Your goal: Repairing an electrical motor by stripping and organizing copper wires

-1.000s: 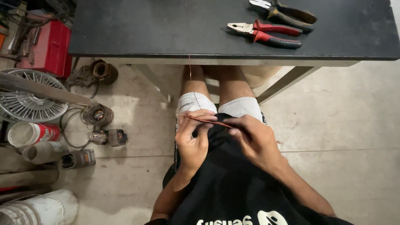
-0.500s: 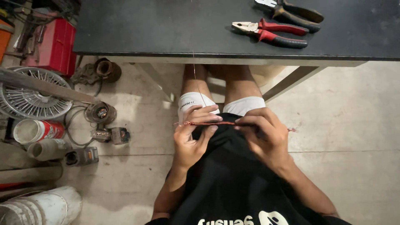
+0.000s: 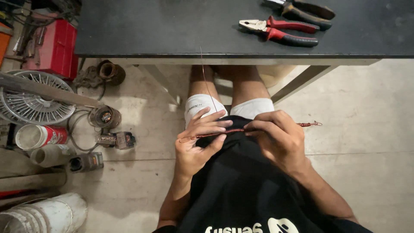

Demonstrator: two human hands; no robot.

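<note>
Both hands are up in front of the black shirt, working one piece of thin reddish-brown copper wire (image 3: 233, 131) that runs level across the lap. The left hand (image 3: 199, 140) pinches the wire between thumb and curled fingers, its other fingers spread loosely over the top; a short end pokes out past the palm on the left. The right hand (image 3: 278, 138) is closed around the wire's other stretch, fingers folded down tight, and a twisted, kinked tail sticks out beyond the knuckles to the right. The two hands sit just beside each other, fingertips nearly meeting at the middle. A second fine strand rises from the left hand's fingers up toward the edge of the dark flat-topped table (image 3: 172, 30). On that table, well away from the hands, lie red-handled steel pliers (image 3: 280, 32) and, just behind them, a darker-handled pair (image 3: 302, 8). A white wire fan guard (image 3: 32, 103) rests on the floor at left.
</note>
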